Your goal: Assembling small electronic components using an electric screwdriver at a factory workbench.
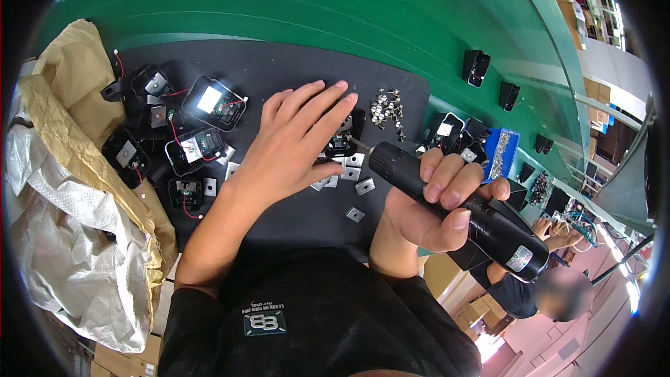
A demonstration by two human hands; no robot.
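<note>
My right hand [447, 199] is wrapped around a black electric screwdriver [481, 230], tilted so its bit points up and left. The bit meets a small black plastic housing [342, 143] in the middle of the mat. My left hand [296, 126] braces that housing, which sits between the thumb and the long, stretched fingers; part of it is hidden under the hand. Small square metal plates [364, 186] with holes lie beside and below the housing. Beyond the screwdriver tip is a pile of small shiny metal parts [387, 112].
Several black housings with wires [194, 150] lie on the dark mat [314, 220] at left, beside a brown paper sack [66, 84]. A blue bin [501, 157] of small metal parts stands right. More housings [477, 68] rest on the green surface [391, 14]. Another person [520, 293] works at far right.
</note>
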